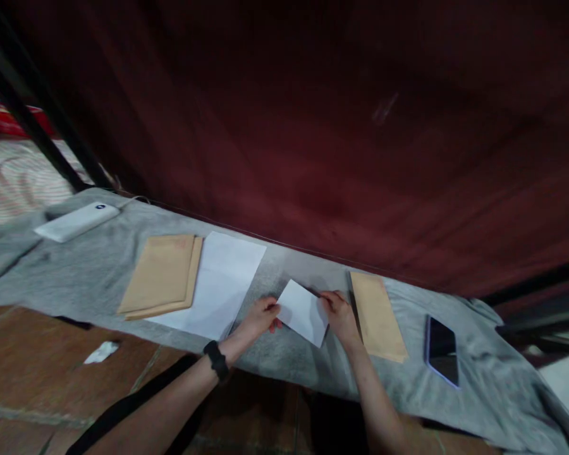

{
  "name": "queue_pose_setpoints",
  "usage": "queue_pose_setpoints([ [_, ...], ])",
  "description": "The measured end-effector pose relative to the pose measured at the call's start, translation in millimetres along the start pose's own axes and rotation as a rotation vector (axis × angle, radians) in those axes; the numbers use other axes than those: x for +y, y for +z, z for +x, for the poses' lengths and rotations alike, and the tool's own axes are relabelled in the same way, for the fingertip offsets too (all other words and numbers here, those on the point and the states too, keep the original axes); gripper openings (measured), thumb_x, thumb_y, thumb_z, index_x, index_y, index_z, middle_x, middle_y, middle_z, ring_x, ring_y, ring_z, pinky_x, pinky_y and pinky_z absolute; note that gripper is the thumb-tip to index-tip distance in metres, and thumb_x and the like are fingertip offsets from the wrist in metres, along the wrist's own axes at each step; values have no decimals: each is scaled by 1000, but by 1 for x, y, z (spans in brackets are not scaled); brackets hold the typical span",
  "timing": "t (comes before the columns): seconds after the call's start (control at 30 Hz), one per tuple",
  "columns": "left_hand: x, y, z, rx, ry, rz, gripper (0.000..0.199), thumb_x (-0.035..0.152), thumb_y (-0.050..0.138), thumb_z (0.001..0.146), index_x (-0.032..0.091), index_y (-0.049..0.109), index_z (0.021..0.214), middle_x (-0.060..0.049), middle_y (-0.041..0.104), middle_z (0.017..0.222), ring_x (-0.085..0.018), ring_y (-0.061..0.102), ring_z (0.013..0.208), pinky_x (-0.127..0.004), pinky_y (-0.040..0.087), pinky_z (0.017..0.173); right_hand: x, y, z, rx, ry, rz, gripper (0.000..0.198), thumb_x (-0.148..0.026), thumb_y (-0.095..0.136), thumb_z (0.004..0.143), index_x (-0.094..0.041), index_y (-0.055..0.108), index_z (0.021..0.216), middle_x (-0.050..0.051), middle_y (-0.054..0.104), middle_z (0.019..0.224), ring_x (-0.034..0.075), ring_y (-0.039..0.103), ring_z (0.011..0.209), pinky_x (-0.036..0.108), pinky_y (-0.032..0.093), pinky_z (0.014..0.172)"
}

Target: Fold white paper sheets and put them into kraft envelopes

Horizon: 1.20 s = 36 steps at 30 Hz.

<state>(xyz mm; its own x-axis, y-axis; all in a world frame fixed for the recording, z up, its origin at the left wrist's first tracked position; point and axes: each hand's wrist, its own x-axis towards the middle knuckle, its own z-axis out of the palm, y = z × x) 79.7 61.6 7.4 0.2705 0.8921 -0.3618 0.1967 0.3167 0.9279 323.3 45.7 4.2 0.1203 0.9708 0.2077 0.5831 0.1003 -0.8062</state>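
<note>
Between my two hands is a small white sheet of paper (303, 313), which looks folded and is tilted above the grey cloth. My left hand (264, 314), below a dark wristband, pinches its left edge. At the right edge, the fingers of my right hand (339, 313) are closed on the same paper. Just right of that hand lies a narrow brown envelope (378, 316). Left of my left hand, larger white sheets (227, 272) lie flat, partly covered by a stack of brown envelopes (161, 272).
A grey cloth (95, 265) covers the long narrow surface. A phone (442, 349) lies at the right, and a white device with a cable (78, 221) at the far left. Behind rises a dark red curtain (313, 158). A white scrap (102, 352) is on the tiled floor.
</note>
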Motion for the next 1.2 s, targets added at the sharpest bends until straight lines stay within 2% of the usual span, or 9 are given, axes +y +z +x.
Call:
queue_pose_setpoints([
  [0.13,-5,14,-4,32,-50,77,13,30,48,91,21,53,83,1,65,57,-13,57,44,-21,33,43,-11,24,-10,106,-163,-114,42,-34,41,101,-18,65,131,13,63,135,24,58,127,42,44,112],
  [0.27,-4,20,-11,40,-56,195,12,22,41,93,21,52,92,2,63,55,-15,58,43,-22,38,45,-21,63,-33,-52,-210,-256,48,-32,33,106,-17,51,147,12,49,153,21,45,142,42,38,118],
  [0.37,0,18,-19,80,-26,322,10,20,47,91,20,56,95,1,62,56,-18,62,49,-26,44,52,-25,80,-48,-135,-200,-480,51,-32,35,106,-14,42,153,13,40,160,24,33,150,47,26,123],
  [0.47,3,16,-27,178,21,472,17,20,54,88,18,60,104,-7,70,74,-24,71,74,-32,49,70,-29,81,-53,-199,-155,-625,53,-36,33,108,-16,34,157,10,31,164,24,24,153,48,18,125],
  [0.57,6,19,-30,242,221,764,25,21,47,94,15,61,114,-15,73,91,-30,71,93,-41,50,84,-31,78,-52,-243,-117,-694,54,-38,29,108,-19,31,158,7,27,165,25,22,154,50,15,125],
  [0.67,6,28,-26,190,450,901,33,27,39,100,15,60,123,-17,70,119,-28,65,115,-42,46,101,-28,78,-52,-278,-127,-752,54,-33,31,106,-21,29,159,6,24,166,26,21,154,51,13,125],
  [0.77,-3,35,-17,114,615,928,49,39,40,103,15,45,145,-14,54,149,-25,47,140,-42,35,117,-23,83,-56,-282,-166,-803,58,-27,35,103,-22,28,160,5,23,166,25,21,154,49,13,125],
  [0.97,-32,34,-6,142,656,1074,71,59,31,102,12,34,155,-15,36,162,-25,27,153,-44,22,125,-8,87,-64,-150,-214,-859,56,-22,31,101,-15,36,157,11,28,165,26,24,153,48,19,124],
  [1.2,-40,30,-3,247,628,1205,74,58,29,102,7,32,156,-17,33,163,-26,24,154,-43,24,124,16,68,-72,22,-267,-840,55,-28,29,104,-4,37,154,21,36,159,31,34,149,51,28,121],
])
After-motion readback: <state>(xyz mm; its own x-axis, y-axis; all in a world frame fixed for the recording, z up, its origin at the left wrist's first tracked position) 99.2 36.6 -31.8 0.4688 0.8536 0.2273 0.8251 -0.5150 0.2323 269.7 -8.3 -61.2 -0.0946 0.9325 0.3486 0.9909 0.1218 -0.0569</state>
